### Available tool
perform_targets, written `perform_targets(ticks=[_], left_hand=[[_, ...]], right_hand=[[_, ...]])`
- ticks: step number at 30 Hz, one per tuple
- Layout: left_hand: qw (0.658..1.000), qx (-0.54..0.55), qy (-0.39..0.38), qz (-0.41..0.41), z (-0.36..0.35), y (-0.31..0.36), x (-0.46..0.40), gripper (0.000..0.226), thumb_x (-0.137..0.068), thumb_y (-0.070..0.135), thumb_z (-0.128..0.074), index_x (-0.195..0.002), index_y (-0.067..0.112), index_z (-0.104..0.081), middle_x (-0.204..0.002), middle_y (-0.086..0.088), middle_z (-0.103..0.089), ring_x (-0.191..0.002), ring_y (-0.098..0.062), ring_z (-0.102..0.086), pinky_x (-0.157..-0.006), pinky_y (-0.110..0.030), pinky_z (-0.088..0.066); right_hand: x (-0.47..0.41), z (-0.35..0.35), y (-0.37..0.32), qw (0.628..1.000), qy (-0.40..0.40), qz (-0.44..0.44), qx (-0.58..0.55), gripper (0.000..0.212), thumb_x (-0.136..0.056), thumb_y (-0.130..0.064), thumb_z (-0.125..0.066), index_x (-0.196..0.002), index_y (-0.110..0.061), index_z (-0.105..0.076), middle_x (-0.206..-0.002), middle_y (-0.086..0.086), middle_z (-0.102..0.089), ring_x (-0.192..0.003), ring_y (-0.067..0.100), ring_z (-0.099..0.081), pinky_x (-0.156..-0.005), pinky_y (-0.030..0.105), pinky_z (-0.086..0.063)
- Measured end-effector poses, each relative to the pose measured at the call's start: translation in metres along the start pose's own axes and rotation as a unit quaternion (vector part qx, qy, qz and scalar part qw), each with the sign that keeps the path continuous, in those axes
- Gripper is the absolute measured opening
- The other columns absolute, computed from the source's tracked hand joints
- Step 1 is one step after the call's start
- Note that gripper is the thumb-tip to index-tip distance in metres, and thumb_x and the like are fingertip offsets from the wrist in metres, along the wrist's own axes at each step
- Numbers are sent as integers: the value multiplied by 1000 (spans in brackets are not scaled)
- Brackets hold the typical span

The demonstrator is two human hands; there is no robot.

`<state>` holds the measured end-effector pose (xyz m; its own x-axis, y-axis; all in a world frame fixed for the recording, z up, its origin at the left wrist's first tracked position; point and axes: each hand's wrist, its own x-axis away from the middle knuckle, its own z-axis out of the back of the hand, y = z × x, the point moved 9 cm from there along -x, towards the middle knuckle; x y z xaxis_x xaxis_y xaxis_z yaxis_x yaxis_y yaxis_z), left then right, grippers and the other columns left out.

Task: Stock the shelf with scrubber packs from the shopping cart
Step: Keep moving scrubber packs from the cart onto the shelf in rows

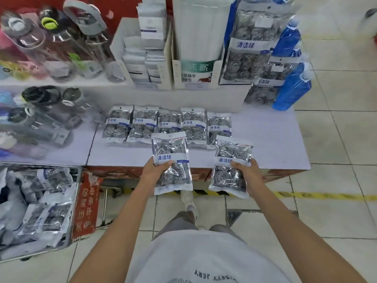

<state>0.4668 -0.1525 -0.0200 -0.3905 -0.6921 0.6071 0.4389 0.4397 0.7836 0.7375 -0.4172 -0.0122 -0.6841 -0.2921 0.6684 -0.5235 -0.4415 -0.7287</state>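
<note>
Low on the shelf (265,144) five packs (169,124) lie in a row near its back edge, while the left hand (152,170) and right hand (247,172) each grip one light, crinkly, slippery pack by its middle; the cart (38,203), cut off at left, blurs its remaining stock.

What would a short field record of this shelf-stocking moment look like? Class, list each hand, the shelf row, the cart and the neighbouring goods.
left hand: grips one scrubber pack, held upright over the shelf's front edge
right hand: grips a second pack, tilted slightly
shelf row: five packs lying flat side by side on the lower shelf
shopping cart: lower left, more packs inside
upper shelf right: larger scrubber bags standing, blue bottles beside them
left: water bottles
</note>
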Motion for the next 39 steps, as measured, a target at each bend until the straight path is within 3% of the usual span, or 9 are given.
perform_targets(ticks=[4, 8, 11, 17, 22, 27, 31, 36, 39], left_hand=[[999, 4, 19, 26, -8, 12, -36, 107, -53, 65, -94, -140, 21, -53, -132, -13, -68, -123, -43, -62, -100, -60, -54], [999, 9, 22, 47, -14, 28, -76, 85, -60, 52, -97, -130, 18, -63, -117, -17, -75, -115, -45, -66, -96, -64, -52], [997, 1, 33, 63, -10, 32, -111, 71, -70, 44, -94, -127, 17, -62, -109, -8, -78, -88, -24, -72, -71, -42, -59], [996, 1, 50, 72, -12, 56, -169, 53, -78, 32, -91, -119, 21, -59, -110, 1, -70, -109, -28, -68, -96, -54, -57], [993, -17, 59, 99, -10, 57, -217, 63, -72, 36, -94, -123, 15, -63, -115, -5, -73, -107, -30, -68, -97, -54, -56], [992, -57, 61, 96, -11, 60, -250, 33, -78, 28, -90, -99, 21, -66, -101, -6, -75, -101, -34, -71, -90, -58, -58], [990, -93, 68, 76, -10, 63, -273, 49, -78, 30, -89, -115, 17, -59, -108, -13, -71, -92, -27, -65, -72, -44, -58], [983, -155, 78, 56, -8, 67, -287, 72, -82, 35, -86, -138, 7, -49, -103, -1, -58, -90, -17, -56, -81, -37, -56], [976, -197, 84, 42, -7, 65, -292, 73, -83, 40, -85, -136, 7, -48, -106, -4, -61, -98, -26, -60, -92, -48, -56]], right_hand=[[-33, -3, -22, 1000, 9, -6, 28, 103, -55, -46, -93, -142, -19, -44, -124, 9, -60, -101, 28, -58, -75, 37, -48], [-87, -6, -27, 998, 6, -17, 65, 90, -53, -43, -95, -129, -16, -54, -118, 12, -69, -95, 25, -65, -75, 39, -54], [-109, -17, -45, 996, -1, -28, 81, 88, -56, -41, -96, -129, -16, -53, -118, 10, -69, -105, 28, -67, -89, 46, -57], [-157, -45, -66, 994, -19, -28, 103, 34, -81, -14, -84, -102, -21, -58, -98, 4, -65, -87, 19, -61, -74, 33, -48], [-200, -58, -66, 993, -14, -61, 97, 71, -64, -29, -93, -121, -7, -56, -113, 20, -66, -90, 24, -60, -74, 38, -51], [-243, -75, -69, 991, -15, -76, 109, 76, -72, -21, -91, -134, -6, -50, -122, 15, -63, -99, 24, -63, -77, 34, -54], [-273, -80, -66, 988, -1, -82, 130, 100, -62, -36, -95, -144, -13, -44, -132, 15, -59, -99, 23, -56, -74, 32, -46], [-295, -83, -67, 984, 18, -68, 166, 91, -76, -29, -90, -149, -11, -39, -134, 9, -54, -113, 26, -57, -94, 40, -52], [-297, -84, -68, 979, 37, -56, 193, 91, -77, -36, -88, -149, -12, -39, -139, 11, -53, -115, 29, -59, -99, 46, -52]])
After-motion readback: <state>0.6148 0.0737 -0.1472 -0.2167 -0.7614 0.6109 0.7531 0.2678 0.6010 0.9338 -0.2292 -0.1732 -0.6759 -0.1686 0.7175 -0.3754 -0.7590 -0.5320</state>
